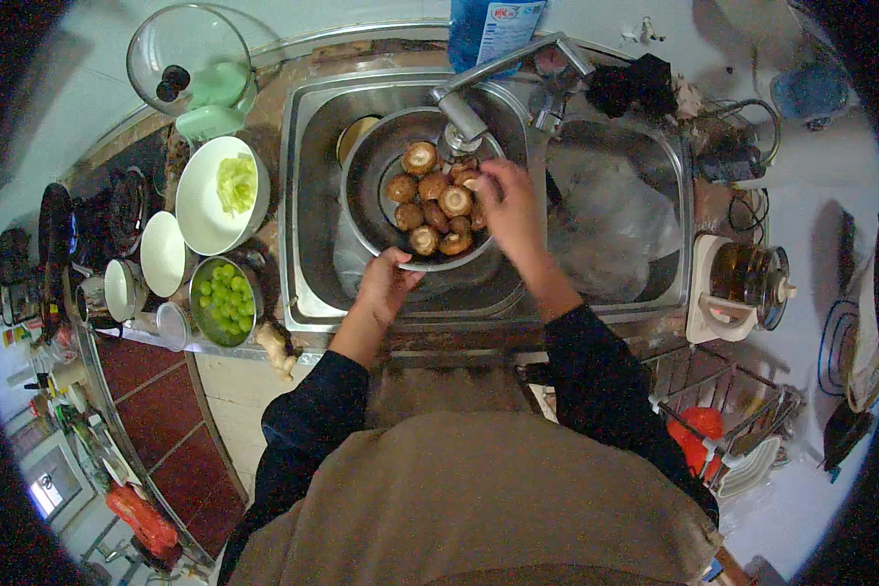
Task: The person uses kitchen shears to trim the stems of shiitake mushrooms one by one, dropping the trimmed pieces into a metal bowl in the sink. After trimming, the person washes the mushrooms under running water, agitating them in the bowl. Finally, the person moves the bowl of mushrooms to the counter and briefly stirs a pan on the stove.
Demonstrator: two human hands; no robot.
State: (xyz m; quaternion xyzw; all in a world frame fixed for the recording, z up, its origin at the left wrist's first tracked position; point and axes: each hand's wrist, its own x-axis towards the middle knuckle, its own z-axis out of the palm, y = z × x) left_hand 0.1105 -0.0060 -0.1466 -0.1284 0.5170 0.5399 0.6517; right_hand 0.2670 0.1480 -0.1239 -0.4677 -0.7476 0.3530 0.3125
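Note:
A steel bowl (370, 194) of brown mushrooms (432, 188) is in or just over the left sink basin, beneath the faucet (463, 113). Several mushrooms lie stem side up, showing pale undersides. My left hand (390, 286) grips the near rim, thumb over the edge and fingers hidden underneath. At the bowl's right side, my right hand (511, 209) reaches over the rim with its fingertips at the mushrooms. It is blurred, and whether a mushroom is between its fingers is unclear.
The double sink (287, 242) has plastic film (615, 227) in its right basin. Left stand a white bowl with lettuce (236, 183), a bowl of green grapes (225, 300) and ginger root (277, 348). A glass kettle (747, 286) stands right; a blue detergent bottle (469, 36) stands behind.

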